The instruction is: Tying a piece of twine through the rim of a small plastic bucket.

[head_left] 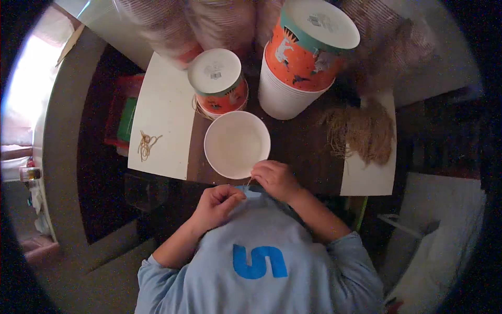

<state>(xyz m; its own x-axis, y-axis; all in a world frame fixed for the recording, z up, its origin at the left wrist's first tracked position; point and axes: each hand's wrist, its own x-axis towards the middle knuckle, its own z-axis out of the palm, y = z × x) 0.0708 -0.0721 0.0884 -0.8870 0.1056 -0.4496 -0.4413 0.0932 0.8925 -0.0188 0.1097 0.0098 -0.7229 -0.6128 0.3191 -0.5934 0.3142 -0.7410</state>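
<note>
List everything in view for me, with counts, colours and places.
Open tub: 1, white, table's near edge
Small tub stack: 1, orange-green and white, behind it
Large tub stack: 1, orange-green over white, back right
Fibre bundle: 1, brown, table's right
Coiled cord: 1, tan, table's left
Thin cord: 1, tan, below open tub
Table: 1, brown-and-white, centre
Crate: 1, red, beyond table's left
Shirt: 1, light blue, bottom
Left hand: 1, bare, below open tub
Right hand: 1, bare, gripping thin cord

Open table (308, 152) lies between the white tub (235, 146) and the fibre bundle (370, 133). Tall stacked tubs (300, 73) bar the way behind.
</note>
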